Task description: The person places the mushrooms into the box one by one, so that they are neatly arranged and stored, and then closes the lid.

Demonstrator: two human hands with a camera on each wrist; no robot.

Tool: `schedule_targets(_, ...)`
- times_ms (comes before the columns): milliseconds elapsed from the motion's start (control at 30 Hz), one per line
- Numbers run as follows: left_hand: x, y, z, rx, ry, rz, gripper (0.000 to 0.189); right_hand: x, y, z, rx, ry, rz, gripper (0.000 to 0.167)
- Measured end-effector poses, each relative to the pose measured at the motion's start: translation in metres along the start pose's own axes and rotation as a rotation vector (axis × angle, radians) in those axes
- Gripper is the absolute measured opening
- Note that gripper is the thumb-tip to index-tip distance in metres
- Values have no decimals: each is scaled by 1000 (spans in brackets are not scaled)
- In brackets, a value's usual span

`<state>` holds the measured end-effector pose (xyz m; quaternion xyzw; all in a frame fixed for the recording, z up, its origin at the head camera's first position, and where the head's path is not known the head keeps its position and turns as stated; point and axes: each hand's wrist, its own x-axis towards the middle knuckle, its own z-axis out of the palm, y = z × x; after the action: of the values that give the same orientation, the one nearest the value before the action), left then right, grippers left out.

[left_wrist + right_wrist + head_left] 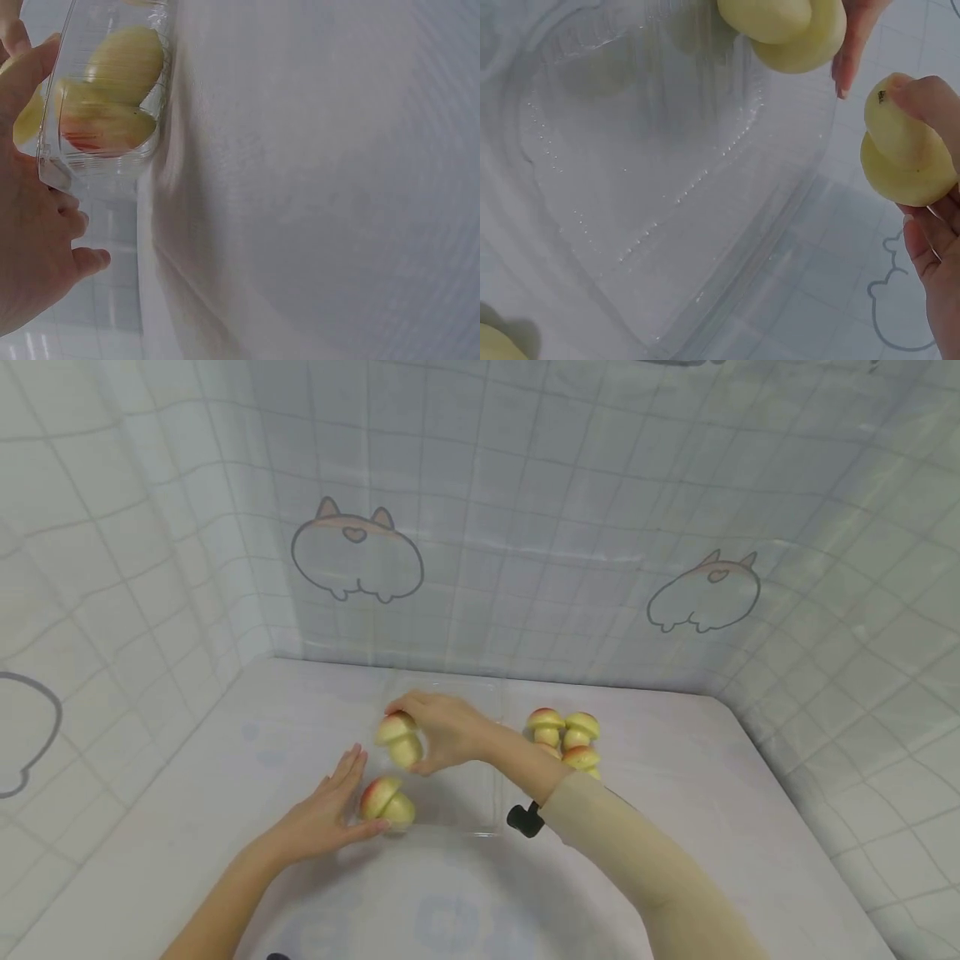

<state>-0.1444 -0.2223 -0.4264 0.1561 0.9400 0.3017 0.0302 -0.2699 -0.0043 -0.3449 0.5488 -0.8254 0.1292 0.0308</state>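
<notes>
My right hand grips a yellow mushroom-shaped piece with a reddish cap, held above a clear plastic container. In the right wrist view, the thumb lies on top of this piece and the other fingers are underneath. A second mushroom-shaped piece lies inside the container, at its near left corner; the left wrist view shows it through the clear wall. Around that corner my left hand spreads, its fingers fairly straight and the thumb at the near edge.
Several more mushroom-shaped pieces lie grouped on the table to the right of the container, partly hidden by the right forearm. A black object shows at the right wrist. Grid-patterned curtains close off the back and sides.
</notes>
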Motion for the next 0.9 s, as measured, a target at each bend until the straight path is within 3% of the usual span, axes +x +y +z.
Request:
schedule_targets(300, 0, 0, 2, 3, 2, 2, 107, 15, -3, 7, -33, -90, 24, 79)
schedule_targets(567, -1, 2, 1, -5, 0, -4, 107, 25, -3, 16, -65, -221, 82, 77)
schedule_targets(900, 1, 2, 3, 4, -2, 3, 107, 26, 1, 29, -215, -336, 88, 73)
